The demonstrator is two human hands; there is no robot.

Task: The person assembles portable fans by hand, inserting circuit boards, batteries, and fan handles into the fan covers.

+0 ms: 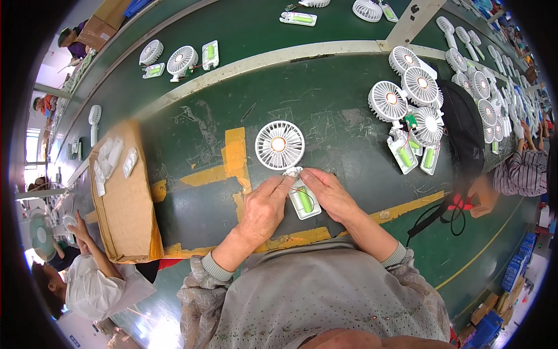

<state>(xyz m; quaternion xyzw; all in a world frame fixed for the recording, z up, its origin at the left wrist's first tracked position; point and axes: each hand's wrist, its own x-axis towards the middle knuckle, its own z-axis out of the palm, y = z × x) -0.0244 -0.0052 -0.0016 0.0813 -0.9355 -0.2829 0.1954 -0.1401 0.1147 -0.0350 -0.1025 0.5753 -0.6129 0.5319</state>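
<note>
Left hand status?
– Fingertips pinched on the top end of a white fan's open handle, from 9 o'clock. Right hand pinches it from 3.
– Fan position?
– Mid-view over the green table; can't tell if touching. Handle points to 5 o'clock, green battery showing. Cardboard tray at 9, fan pile at 2.
</note>
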